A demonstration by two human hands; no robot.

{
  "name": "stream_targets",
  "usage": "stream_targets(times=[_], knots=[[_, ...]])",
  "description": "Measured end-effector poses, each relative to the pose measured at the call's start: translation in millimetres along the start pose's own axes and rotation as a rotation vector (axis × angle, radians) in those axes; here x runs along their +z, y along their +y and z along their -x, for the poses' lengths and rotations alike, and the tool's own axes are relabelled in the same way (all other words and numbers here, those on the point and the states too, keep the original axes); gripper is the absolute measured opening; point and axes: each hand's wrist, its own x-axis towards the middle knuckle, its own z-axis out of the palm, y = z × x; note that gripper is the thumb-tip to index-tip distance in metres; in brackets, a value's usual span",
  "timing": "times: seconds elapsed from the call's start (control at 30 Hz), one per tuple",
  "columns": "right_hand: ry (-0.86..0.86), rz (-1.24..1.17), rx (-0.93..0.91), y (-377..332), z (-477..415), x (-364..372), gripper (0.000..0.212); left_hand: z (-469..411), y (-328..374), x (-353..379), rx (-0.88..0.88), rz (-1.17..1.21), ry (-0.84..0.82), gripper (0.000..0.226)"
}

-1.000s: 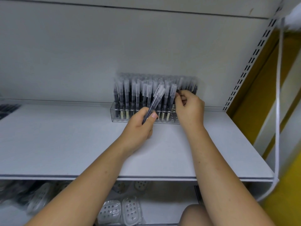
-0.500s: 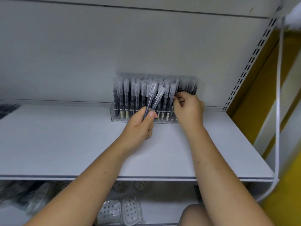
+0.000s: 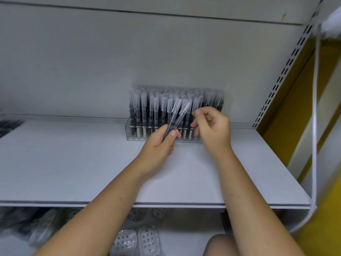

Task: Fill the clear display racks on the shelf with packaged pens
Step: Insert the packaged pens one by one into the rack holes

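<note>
Bottom centre: white perforated plastic pieces (image 3: 136,241) in shiny film wrap on the lower shelf, with a bare knee (image 3: 219,244) to their right.

Both forearms run up from the bottom edge over a flat, matte white shelf board (image 3: 73,163).

Left hand (image 3: 160,145), just left of centre: fingers curled, thumb pressed on top, pinching two packaged pens (image 3: 178,115) by their lower ends. The pens are slim rods in clear sleeves, with dark barrels and frosted caps. Long axis is diagonal, caps pointing to upper right and splayed slightly apart. The lower ends are buried in the fist, and most of each pen's length sticks out above the thumb.

Right hand (image 3: 215,126), just right of those pens: fingers half curled, thumb apart from forefinger, nothing held. Its fingertips are near the pen caps but not touching.

Behind both hands: a clear rectangular acrylic rack (image 3: 129,133) sits on the board against the back panel (image 3: 92,61). It's packed with upright racked pens (image 3: 147,108), caps up, dark bodies, pale bands near the base. Their tops are blurred.

Right side: slotted metal upright (image 3: 284,71), yellow wall (image 3: 295,108) and a hanging white cord (image 3: 315,126).
</note>
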Motion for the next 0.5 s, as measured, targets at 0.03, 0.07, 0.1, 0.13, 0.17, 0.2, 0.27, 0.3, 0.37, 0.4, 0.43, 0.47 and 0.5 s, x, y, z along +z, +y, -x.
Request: stream_targets(times=[0.03,0.07,0.1,0.13,0.17,0.2,0.27,0.3,0.37,0.4,0.43,0.47,0.5], knots=[[-0.087,-0.023,0.019,-3.1,2.0,1.1,0.013,-0.2,-0.6,-0.1,0.010,-0.006,-0.004,0.024],[-0.163,-0.034,0.028,-6.3,3.5,1.9,0.012,-0.4,-1.2,-0.5,0.017,-0.012,-0.010,0.024],[-0.225,-0.043,0.032,-9.1,5.0,2.7,0.010,-0.6,-1.9,-0.9,0.023,-0.018,-0.017,0.024],[-0.270,-0.058,0.032,-11.1,6.1,3.3,0.008,-0.6,-2.2,-1.5,0.026,-0.022,-0.024,0.024],[-0.296,-0.079,0.036,-11.3,6.7,3.8,0.006,-0.9,-2.7,-1.9,0.025,-0.026,-0.028,0.023],[-0.304,-0.100,0.043,-10.7,7.1,3.7,0.004,-1.0,-2.8,-2.1,0.024,-0.026,-0.032,0.023],[-0.291,-0.109,0.056,-9.7,6.9,3.4,0.004,-0.5,-1.3,-1.5,0.024,-0.040,-0.039,0.022],[-0.280,-0.108,0.055,-10.2,6.6,3.6,0.006,-0.1,-0.4,-1.1,0.023,-0.061,-0.036,0.022],[-0.226,-0.155,0.062,-11.7,4.9,3.9,0.008,0.9,0.3,-0.9,0.028,-0.138,-0.012,0.026],[-0.172,-0.203,0.074,-12.5,3.3,3.4,0.009,1.3,-0.1,-1.3,0.036,-0.194,0.008,0.027],[-0.102,-0.246,0.081,-13.1,1.5,2.6,0.010,2.0,-0.3,-1.6,0.045,-0.247,0.027,0.027],[-0.022,-0.275,0.071,-13.1,-0.5,0.7,0.010,3.1,-0.1,-1.6,0.051,-0.285,0.044,0.025],[0.064,-0.288,0.047,-11.9,-2.5,-1.6,0.010,4.5,0.5,-0.8,0.057,-0.307,0.059,0.023]])
